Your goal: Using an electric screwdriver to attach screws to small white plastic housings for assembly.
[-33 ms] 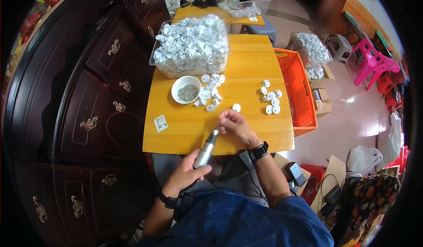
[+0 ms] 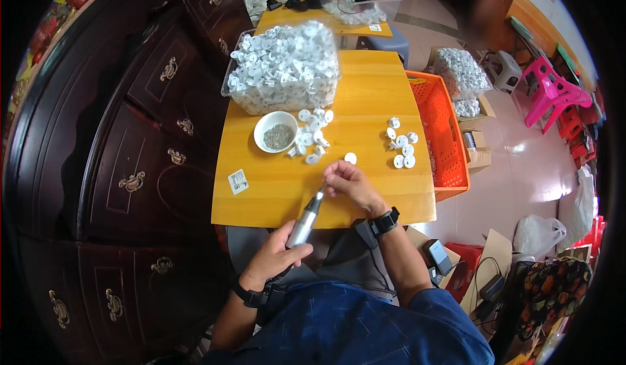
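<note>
1. The left hand (image 2: 277, 254) wraps round a silver, cylindrical, dark-nosed handheld tool (image 2: 305, 223) above the yellow wooden table's (image 2: 365, 117) near edge.
2. The right hand's (image 2: 350, 186) fingertips pinch narrowly beside the tool's tip; I cannot tell whether they hold anything.
3. White round plastic pieces (image 2: 407, 150) lie in two groups; which are finished is unclear. A clear tub (image 2: 244, 104) stands heaped.
4. A white sticker's (image 2: 238, 182) print is too small to read.

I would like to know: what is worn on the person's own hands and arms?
The left hand and right hand wear no gloves. A black strap circles each wrist. The dark blue fabric shirt, patterned with thin pale lines, has a short right sleeve.
</note>
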The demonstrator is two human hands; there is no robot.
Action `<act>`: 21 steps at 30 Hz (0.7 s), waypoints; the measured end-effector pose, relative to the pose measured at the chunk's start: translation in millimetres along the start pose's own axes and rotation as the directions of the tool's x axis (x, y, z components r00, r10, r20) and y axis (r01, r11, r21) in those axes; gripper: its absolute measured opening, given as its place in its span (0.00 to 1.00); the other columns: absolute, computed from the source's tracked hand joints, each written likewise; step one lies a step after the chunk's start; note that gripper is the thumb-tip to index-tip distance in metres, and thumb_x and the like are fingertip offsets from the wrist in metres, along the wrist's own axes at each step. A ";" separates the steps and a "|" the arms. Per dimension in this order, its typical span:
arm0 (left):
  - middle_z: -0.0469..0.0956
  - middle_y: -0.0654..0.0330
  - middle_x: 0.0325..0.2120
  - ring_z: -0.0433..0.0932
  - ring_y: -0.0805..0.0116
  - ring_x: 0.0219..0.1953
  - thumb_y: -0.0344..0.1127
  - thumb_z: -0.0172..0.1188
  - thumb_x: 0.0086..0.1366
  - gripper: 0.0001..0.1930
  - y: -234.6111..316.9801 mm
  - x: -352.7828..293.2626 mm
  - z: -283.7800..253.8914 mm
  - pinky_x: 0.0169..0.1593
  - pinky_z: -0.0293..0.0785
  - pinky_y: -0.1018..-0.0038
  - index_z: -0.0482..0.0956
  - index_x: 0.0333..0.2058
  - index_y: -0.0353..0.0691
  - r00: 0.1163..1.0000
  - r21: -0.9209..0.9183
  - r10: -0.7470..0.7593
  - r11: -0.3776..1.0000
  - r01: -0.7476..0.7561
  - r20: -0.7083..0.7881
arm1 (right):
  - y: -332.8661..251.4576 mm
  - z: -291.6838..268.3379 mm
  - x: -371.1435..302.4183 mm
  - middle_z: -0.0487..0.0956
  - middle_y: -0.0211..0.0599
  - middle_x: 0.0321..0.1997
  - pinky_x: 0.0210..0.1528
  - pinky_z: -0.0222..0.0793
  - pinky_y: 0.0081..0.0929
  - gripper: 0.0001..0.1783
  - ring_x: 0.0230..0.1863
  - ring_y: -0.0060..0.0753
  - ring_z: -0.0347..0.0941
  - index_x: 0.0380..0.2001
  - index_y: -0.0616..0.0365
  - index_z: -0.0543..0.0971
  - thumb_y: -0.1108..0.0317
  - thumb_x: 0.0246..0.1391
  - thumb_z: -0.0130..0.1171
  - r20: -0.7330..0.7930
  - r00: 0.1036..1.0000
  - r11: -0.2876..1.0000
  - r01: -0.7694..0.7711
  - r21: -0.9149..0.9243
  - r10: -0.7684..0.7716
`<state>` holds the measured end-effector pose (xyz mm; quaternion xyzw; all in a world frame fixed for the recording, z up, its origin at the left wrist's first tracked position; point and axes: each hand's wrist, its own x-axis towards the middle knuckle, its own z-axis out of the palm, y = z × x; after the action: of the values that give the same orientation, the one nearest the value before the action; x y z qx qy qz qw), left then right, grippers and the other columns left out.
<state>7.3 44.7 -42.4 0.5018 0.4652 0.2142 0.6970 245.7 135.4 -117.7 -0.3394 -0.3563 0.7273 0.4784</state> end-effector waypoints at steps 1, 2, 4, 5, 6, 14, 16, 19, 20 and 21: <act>0.69 0.69 0.26 0.70 0.81 0.21 0.37 0.65 0.63 0.28 -0.7 0.4 -1.2 0.26 0.69 0.82 0.67 0.58 0.35 1.000 -0.002 -0.004 1.000 0.004 0.012 | -3.8 -4.2 1.7 0.75 0.23 0.31 0.37 0.71 0.18 0.05 0.31 0.16 0.71 0.42 0.56 0.76 0.69 0.65 0.57 0.056 0.998 0.994 -0.001 -0.106 0.008; 0.69 0.69 0.26 0.70 0.81 0.21 0.38 0.66 0.63 0.29 -1.3 1.0 -2.4 0.26 0.69 0.82 0.67 0.59 0.35 1.000 -0.004 -0.007 1.000 0.007 0.024 | -7.1 -6.9 3.2 0.74 0.22 0.32 0.37 0.71 0.18 0.05 0.32 0.15 0.71 0.41 0.56 0.76 0.69 0.64 0.57 0.111 0.994 0.978 0.004 -0.211 0.020; 0.69 0.68 0.27 0.71 0.81 0.21 0.38 0.66 0.62 0.29 -4.9 1.4 -5.5 0.26 0.69 0.82 0.67 0.59 0.35 1.000 0.033 -0.015 0.999 0.015 0.022 | -12.9 -8.1 4.6 0.74 0.22 0.32 0.38 0.70 0.17 0.05 0.33 0.15 0.70 0.41 0.57 0.76 0.69 0.64 0.57 0.148 0.989 0.957 0.022 -0.288 0.022; 0.70 0.68 0.27 0.71 0.81 0.21 0.38 0.66 0.62 0.30 -6.5 0.9 -6.1 0.26 0.69 0.82 0.67 0.59 0.35 1.000 0.069 -0.024 0.997 0.023 0.020 | -14.9 -8.0 4.5 0.74 0.22 0.32 0.39 0.69 0.17 0.05 0.33 0.14 0.70 0.42 0.57 0.76 0.69 0.64 0.57 0.185 0.982 0.931 0.043 -0.363 0.026; 0.70 0.68 0.27 0.71 0.81 0.21 0.38 0.66 0.62 0.30 -7.2 0.2 -5.8 0.26 0.69 0.82 0.67 0.59 0.35 1.000 0.069 -0.023 0.997 0.022 0.020 | -16.1 -8.4 4.4 0.74 0.22 0.32 0.39 0.69 0.17 0.05 0.33 0.14 0.70 0.42 0.57 0.76 0.69 0.64 0.57 0.185 0.982 0.931 0.044 -0.363 0.026; 0.71 0.67 0.28 0.72 0.80 0.22 0.39 0.66 0.62 0.30 -4.3 3.3 -3.1 0.28 0.71 0.80 0.67 0.59 0.34 0.999 0.103 0.035 0.994 -0.032 -0.027 | -21.5 -7.3 6.9 0.76 0.23 0.33 0.41 0.69 0.17 0.05 0.34 0.18 0.72 0.41 0.57 0.75 0.69 0.66 0.55 0.189 0.981 0.962 0.002 -0.274 0.052; 0.71 0.68 0.28 0.72 0.81 0.23 0.38 0.65 0.63 0.29 -0.9 2.5 -0.7 0.28 0.70 0.82 0.67 0.59 0.34 0.999 0.085 0.039 0.996 -0.037 -0.023 | -20.3 -4.0 4.6 0.76 0.25 0.32 0.41 0.69 0.18 0.05 0.33 0.19 0.73 0.41 0.57 0.75 0.69 0.66 0.55 0.187 0.982 0.978 0.000 -0.210 0.040; 0.71 0.68 0.28 0.71 0.82 0.23 0.36 0.65 0.63 0.28 -5.1 2.8 -2.9 0.27 0.70 0.84 0.67 0.59 0.34 0.999 0.059 0.050 0.997 -0.050 0.010 | -14.7 -3.6 3.9 0.78 0.28 0.31 0.41 0.72 0.19 0.05 0.33 0.20 0.75 0.41 0.56 0.75 0.68 0.66 0.54 0.176 0.984 0.993 -0.009 -0.119 0.030; 0.71 0.68 0.28 0.71 0.82 0.23 0.36 0.65 0.63 0.27 -3.9 2.5 -2.0 0.27 0.69 0.84 0.67 0.58 0.34 0.999 0.058 0.036 0.998 -0.036 0.002 | -14.4 -3.3 3.3 0.78 0.27 0.32 0.41 0.73 0.19 0.05 0.34 0.20 0.76 0.42 0.56 0.74 0.67 0.67 0.53 0.173 0.984 0.994 -0.023 -0.110 0.042; 0.71 0.68 0.28 0.71 0.82 0.23 0.36 0.65 0.63 0.27 -3.1 2.5 -1.5 0.27 0.69 0.84 0.67 0.58 0.34 1.000 0.057 0.023 0.998 -0.023 -0.006 | -14.2 -3.4 3.6 0.78 0.27 0.32 0.41 0.74 0.18 0.06 0.35 0.19 0.77 0.42 0.56 0.74 0.67 0.68 0.53 0.171 0.984 0.994 -0.036 -0.100 0.053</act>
<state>6.6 46.2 -46.3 0.5262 0.4676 0.2102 0.6784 253.9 143.5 -108.0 -0.3055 -0.4237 0.7466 0.4121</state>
